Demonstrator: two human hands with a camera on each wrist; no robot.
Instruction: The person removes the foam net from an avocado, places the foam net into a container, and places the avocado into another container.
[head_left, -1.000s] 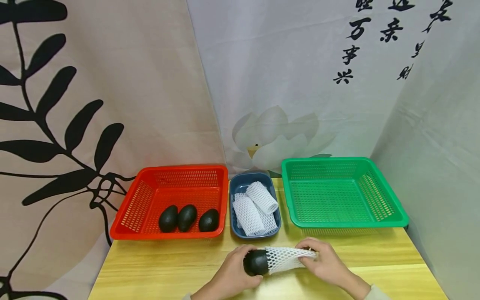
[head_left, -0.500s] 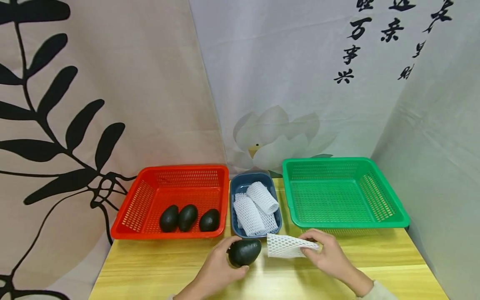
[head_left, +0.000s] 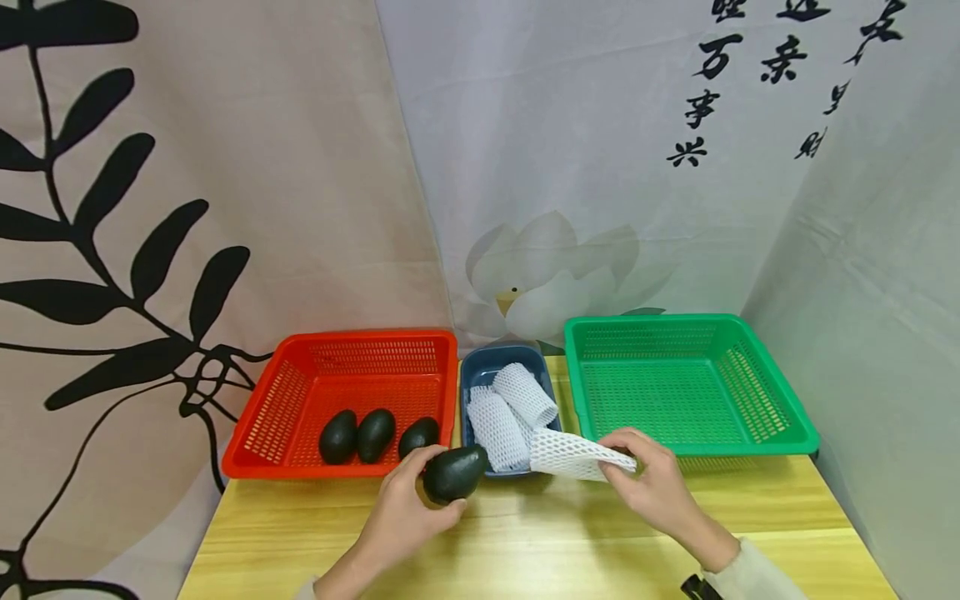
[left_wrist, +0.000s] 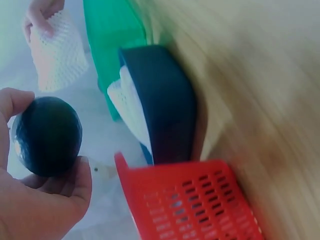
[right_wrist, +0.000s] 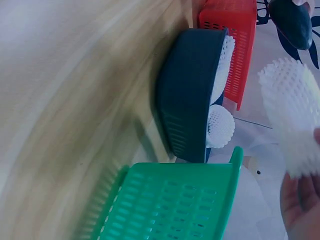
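My left hand (head_left: 408, 510) grips a dark avocado (head_left: 454, 474) by its side, lifted just in front of the red basket (head_left: 247, 477). In the left wrist view, thumb and fingers curl round the avocado (left_wrist: 47, 136). The right hand (head_left: 651, 479) pinches one end of a white foam net sleeve (head_left: 573, 454), whose other end points left over the front rim of the blue tray (head_left: 471, 467). Nothing shows inside this sleeve, and it is apart from the avocado. Three more avocados (head_left: 376, 435) lie in the red basket. Several foam net sleeves (head_left: 497, 432) are piled in the tray.
A green basket (head_left: 690, 448) stands at the right behind my right hand, with no objects visible in it. The tray sits between the two baskets on the wooden table (head_left: 525, 550). A printed cloth (head_left: 585, 167) hangs behind them.
The avocado's end was in the sleeve's mouth a second ago; now they are apart. My left hand has carried the avocado left and back; the right hand has moved the sleeve back towards the tray.
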